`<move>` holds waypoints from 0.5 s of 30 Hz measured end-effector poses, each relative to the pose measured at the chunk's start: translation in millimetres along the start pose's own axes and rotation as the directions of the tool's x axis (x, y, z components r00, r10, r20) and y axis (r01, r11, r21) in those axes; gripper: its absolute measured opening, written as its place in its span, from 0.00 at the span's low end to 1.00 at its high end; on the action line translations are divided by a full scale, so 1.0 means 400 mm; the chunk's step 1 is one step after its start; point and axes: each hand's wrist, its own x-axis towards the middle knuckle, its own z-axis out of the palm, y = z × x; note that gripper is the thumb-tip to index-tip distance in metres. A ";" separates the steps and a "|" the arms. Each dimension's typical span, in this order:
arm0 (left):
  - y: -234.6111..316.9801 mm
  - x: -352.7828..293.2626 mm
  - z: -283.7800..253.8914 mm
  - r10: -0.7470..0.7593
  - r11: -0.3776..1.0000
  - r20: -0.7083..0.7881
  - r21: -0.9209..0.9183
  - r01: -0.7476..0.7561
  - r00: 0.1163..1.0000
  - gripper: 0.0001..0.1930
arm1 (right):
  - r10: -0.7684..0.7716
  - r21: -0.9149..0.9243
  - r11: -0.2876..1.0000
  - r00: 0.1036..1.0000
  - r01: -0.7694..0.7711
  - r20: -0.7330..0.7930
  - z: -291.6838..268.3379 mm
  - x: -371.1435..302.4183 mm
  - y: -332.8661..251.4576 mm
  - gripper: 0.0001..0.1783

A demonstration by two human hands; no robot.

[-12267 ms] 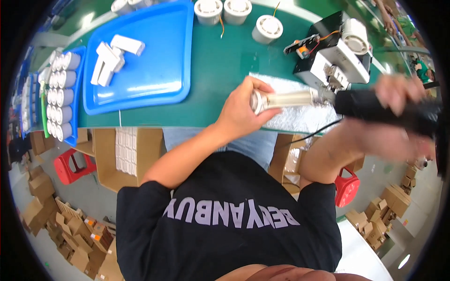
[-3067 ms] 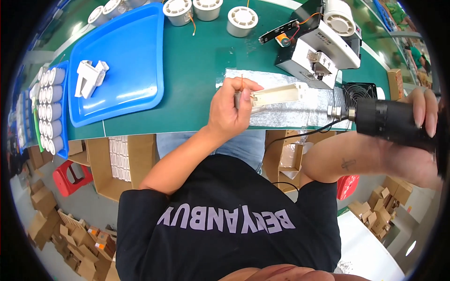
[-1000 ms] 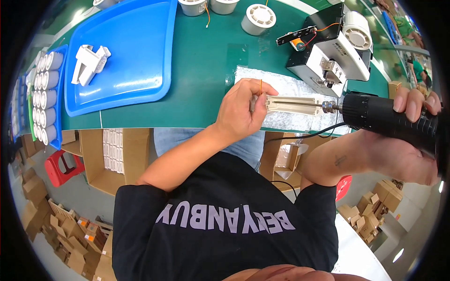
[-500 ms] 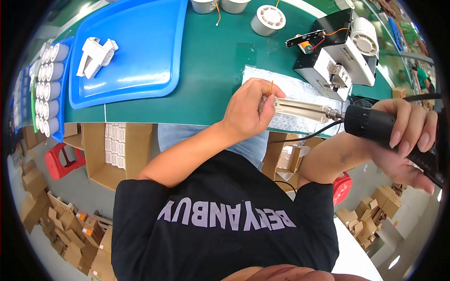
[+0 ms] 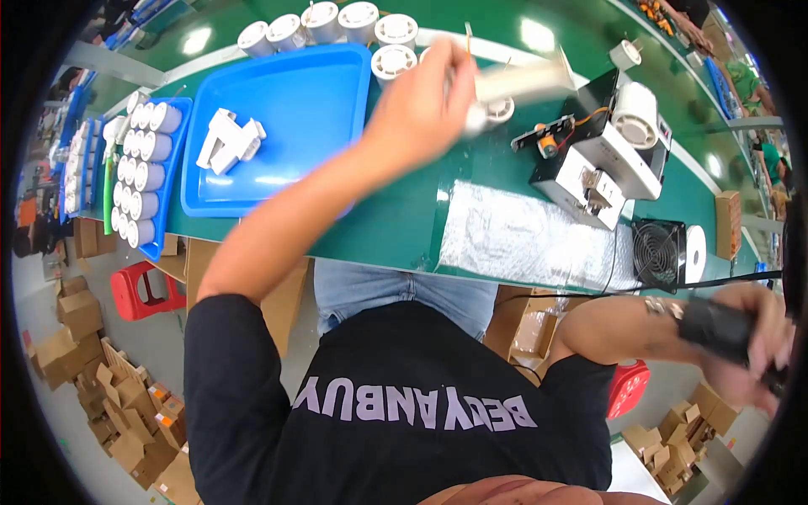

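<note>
My left hand (image 5: 425, 105), smeared by motion, is closed on one end of a long white plastic housing (image 5: 526, 82) above the far half of the green table. A thin wire sticks up near its fingertips. Behind and below the hand stand round white motor cups (image 5: 394, 62), partly covered by it. Off to the right, my right hand (image 5: 762, 337) grips a black electric screwdriver (image 5: 715, 330), held beyond the table's near edge with its tip toward the left. A black and white screw feeder (image 5: 581, 189) stands between the hands, farther back.
A blue tray (image 5: 278, 198) holds white plastic brackets (image 5: 231, 140). At far left, another blue tray (image 5: 165, 220) carries rows of white cups. A silvery mat (image 5: 522, 240) lies on the near edge, beside a black fan (image 5: 659, 252) and a white disc (image 5: 695, 252). Cardboard boxes stand below.
My left hand has carried the housing up and away from the mat, toward the far side. The screwdriver has come off the housing and moved right and nearer with my right hand.
</note>
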 end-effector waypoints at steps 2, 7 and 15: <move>-0.048 0.203 0.037 0.076 0.997 -0.083 0.011 -0.076 0.994 0.14 | 0.111 -0.102 0.982 0.916 -0.162 -0.385 0.035 -0.065 0.081 0.50; -0.188 0.493 0.083 0.099 0.990 -0.367 0.130 -0.054 0.925 0.14 | -0.184 -0.880 0.435 0.939 -0.188 -0.292 0.033 -0.058 0.315 0.39; -0.044 0.153 0.054 0.151 0.646 0.455 0.627 -0.435 0.878 0.38 | -0.351 -0.935 0.278 0.883 -0.220 -0.312 0.015 -0.088 0.238 0.42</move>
